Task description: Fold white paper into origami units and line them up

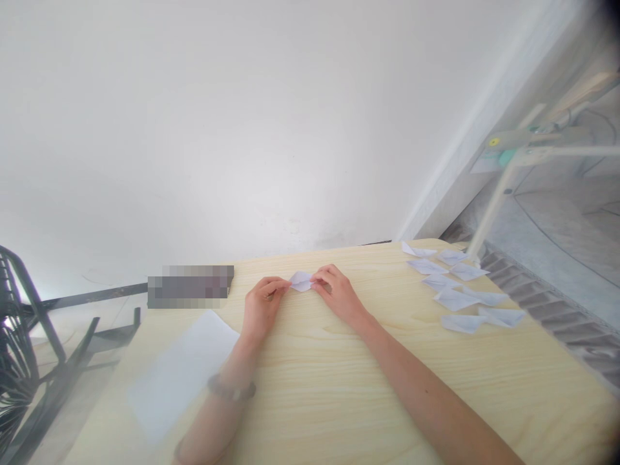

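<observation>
Between my two hands, near the far edge of the table, is a small piece of folded white paper (301, 281) with a crease across it. My left hand (264, 303) pinches its left tip between thumb and fingers. The right tip is pinched by my right hand (336, 292). A dark beaded bracelet sits on my left wrist. Over on the right side of the table lie several folded white paper shapes (455, 298) in loose rows, looking like small paper boats. White paper sheets (184, 371) lie flat beside my left forearm, partly covered by it.
The pale wooden table (329, 400) stands against a white wall (290, 129). At its far left corner is a dark box-like thing (191, 287), blurred by pixels. A black metal chair (33, 336) stands to the left. A light metal frame (504, 187) rises beyond the right edge.
</observation>
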Demonstrator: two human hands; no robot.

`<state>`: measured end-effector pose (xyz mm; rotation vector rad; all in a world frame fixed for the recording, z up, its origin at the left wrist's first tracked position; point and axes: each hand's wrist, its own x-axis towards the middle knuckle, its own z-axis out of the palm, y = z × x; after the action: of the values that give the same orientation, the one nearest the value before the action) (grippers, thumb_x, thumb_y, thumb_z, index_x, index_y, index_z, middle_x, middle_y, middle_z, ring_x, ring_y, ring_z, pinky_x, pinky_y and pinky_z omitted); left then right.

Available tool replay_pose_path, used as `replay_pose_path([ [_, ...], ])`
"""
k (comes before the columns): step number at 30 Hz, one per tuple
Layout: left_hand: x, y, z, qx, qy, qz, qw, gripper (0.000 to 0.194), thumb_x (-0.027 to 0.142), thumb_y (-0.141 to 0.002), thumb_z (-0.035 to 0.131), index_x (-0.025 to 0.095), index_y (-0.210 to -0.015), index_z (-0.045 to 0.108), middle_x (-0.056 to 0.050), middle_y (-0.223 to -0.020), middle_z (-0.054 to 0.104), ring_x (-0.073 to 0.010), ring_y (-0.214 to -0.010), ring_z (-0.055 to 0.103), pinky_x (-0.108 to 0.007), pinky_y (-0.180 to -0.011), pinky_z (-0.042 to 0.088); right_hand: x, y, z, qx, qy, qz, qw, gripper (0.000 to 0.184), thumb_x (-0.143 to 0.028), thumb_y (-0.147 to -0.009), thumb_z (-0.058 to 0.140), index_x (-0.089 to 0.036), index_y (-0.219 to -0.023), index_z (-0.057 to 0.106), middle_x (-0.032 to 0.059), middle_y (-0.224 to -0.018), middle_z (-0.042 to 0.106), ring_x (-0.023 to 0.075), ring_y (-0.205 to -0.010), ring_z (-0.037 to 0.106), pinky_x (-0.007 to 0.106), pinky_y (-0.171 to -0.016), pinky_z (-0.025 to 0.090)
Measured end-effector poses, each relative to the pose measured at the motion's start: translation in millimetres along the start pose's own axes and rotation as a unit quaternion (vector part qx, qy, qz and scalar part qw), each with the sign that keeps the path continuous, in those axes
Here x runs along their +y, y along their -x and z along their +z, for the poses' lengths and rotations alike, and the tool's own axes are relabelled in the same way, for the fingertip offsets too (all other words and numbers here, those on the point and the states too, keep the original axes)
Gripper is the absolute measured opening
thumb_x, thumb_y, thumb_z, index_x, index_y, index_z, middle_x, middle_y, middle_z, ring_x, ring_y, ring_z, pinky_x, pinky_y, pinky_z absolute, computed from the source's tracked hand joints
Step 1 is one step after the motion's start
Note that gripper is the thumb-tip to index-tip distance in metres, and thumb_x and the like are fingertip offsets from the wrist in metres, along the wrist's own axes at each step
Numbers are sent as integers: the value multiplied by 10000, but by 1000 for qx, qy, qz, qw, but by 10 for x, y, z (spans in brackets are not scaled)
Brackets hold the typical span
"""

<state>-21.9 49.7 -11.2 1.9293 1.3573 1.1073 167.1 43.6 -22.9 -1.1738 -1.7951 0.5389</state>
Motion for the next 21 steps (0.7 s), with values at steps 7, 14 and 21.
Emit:
replay_pose_path([
  [7,5,-8,-3,15,-4,-6,1000,190,258,-769,484,200,-811,661,-38,-888,611,-145,-795,574,-246,-697,473,-9,2,12,-5,22,-18,1000,284,-70,-778,424,-215,-972,572,45,-919,496,129,-832,524,279,-768,443],
  [14,28,-5,0,16,18,-12,1000,218,277,-784,455,193,-875,635,-49,-937,596,-156,-866,563,-276,-750,486,-59,2,-12,-1,21,-9,1000,170,-148,-800,471,-212,-896,596,39,-885,521,135,-820,537,281,-774,441],
  [21,60,-8,-9,21,30,-54,998,257,323,-776,479,187,-957,599,-57,-934,638,-169,-819,603,-299,-734,487,-102,1,-39,13,1,-11,1000,117,-231,-813,488,-213,-829,603,31,-843,545,136,-791,543,270,-738,439],
])
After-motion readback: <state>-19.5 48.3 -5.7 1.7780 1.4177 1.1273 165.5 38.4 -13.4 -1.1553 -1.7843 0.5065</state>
